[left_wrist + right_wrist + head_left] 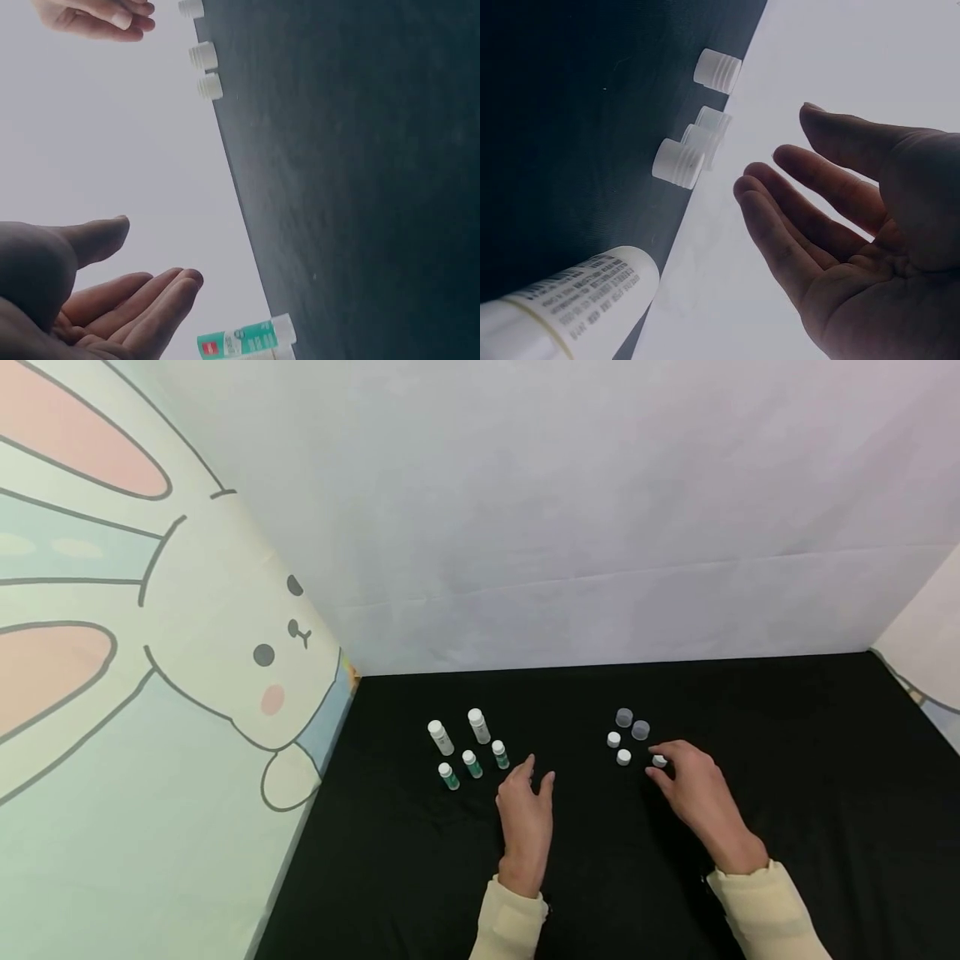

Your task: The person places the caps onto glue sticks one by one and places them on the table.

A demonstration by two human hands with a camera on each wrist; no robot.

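Observation:
My left hand (525, 822) hovers beside a group of glue sticks, fingers extended and thumb apart, holding nothing. Three have green labels, including the nearest glue stick (501, 755); behind them stand two larger white sticks (441, 738). In the left wrist view a teal-labelled glue stick (238, 340) shows below my left fingertips. My right hand (697, 785) has its thumb and fingers apart around a small white cap (659, 761). The right wrist view shows my right fingers (761, 225) loosely bent, apart from the ribbed caps (679, 163).
Two translucent caps (624, 717) and two more white caps (623, 757) lie left of my right hand. A large white printed cylinder (604, 296) fills the right wrist view's lower left. Black cloth (585, 877) covers the table, bordered by a pale wall (600, 527) and a rabbit-print panel (210, 643).

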